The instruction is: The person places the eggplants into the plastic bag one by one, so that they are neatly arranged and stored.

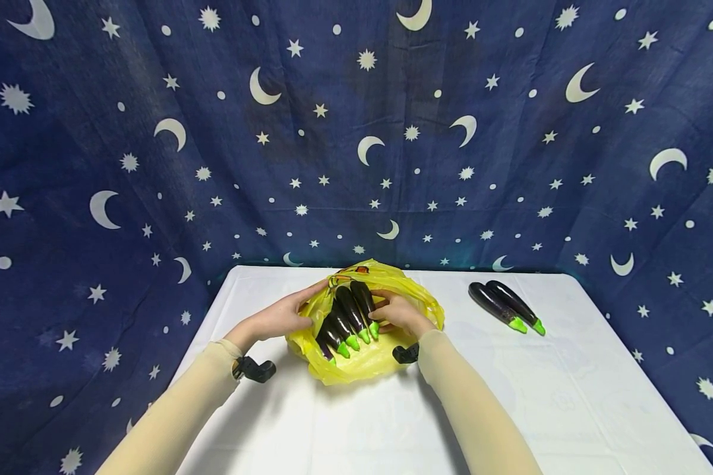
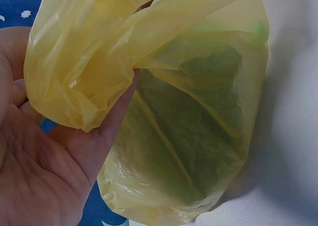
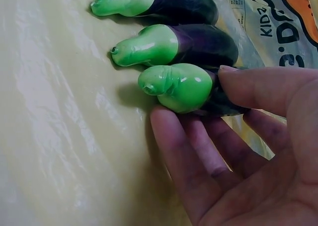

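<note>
A yellow plastic bag [image 1: 339, 374] lies with its mouth towards me, several dark purple eggplants [image 1: 349, 307] side by side inside, green stem ends nearest me. At the bag's left edge, my left hand [image 1: 278, 318] holds the rim between thumb and fingers; the left wrist view shows the thin film bunched there. My right hand [image 1: 405, 313] reaches into the mouth and grips the rightmost eggplant [image 3: 181, 87]. Its thumb lies on top and the fingers curl beneath the eggplant. Two more eggplants [image 1: 502, 303] rest together on the table to the right.
The table wears a white cloth [image 1: 570, 396]. Behind and at both sides hangs a dark blue curtain [image 1: 333, 152] with moons and stars. Small black devices [image 1: 255, 369] are strapped to both wrists.
</note>
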### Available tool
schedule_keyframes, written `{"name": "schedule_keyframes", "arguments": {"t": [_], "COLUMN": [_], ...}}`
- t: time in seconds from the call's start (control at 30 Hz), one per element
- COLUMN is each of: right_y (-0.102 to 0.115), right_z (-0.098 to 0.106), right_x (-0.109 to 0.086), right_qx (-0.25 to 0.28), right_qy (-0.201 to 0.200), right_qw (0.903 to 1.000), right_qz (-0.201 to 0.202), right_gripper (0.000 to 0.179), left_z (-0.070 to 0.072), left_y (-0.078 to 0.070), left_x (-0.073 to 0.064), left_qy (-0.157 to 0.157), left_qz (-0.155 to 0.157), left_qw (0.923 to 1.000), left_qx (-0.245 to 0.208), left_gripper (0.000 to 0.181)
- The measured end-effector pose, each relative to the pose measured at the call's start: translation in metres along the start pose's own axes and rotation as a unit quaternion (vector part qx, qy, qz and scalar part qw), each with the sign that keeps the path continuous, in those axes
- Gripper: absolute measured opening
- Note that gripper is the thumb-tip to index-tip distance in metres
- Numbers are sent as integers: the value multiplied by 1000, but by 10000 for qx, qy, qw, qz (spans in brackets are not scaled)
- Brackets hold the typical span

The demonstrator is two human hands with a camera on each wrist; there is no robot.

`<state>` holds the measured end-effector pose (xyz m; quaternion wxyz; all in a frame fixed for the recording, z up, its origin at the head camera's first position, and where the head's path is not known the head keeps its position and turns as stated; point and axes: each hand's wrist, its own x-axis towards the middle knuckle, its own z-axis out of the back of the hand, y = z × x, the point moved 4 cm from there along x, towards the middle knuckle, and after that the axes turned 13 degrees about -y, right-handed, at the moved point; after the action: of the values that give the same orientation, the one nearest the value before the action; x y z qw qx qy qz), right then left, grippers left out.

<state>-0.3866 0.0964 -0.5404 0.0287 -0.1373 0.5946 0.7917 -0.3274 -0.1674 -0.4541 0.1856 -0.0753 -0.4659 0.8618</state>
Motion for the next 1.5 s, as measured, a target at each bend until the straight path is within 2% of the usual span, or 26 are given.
{"name": "schedule_keyframes", "arguments": {"t": [0.57, 1.1, 1.5], "right_y": [4, 2, 6], "right_z": [-4, -4, -7], "right_x": [-2, 0, -3], "right_qx": [-148, -284, -392], "right_qy": [-67, -70, -39], "right_qw": [9998, 9996, 9992], "right_qz": [104, -25, 94], "right_gripper": [73, 72, 72], "left_z": [0, 0, -1], "left_y": [-1, -1, 0], "left_x": [-1, -1, -2], "left_qy": [-35, -62, -43], "left_qz": [-33, -22, 2], "left_qw": [10000, 9999, 10000], "left_qx": [23, 104, 34], "left_gripper": [92, 91, 91]}}
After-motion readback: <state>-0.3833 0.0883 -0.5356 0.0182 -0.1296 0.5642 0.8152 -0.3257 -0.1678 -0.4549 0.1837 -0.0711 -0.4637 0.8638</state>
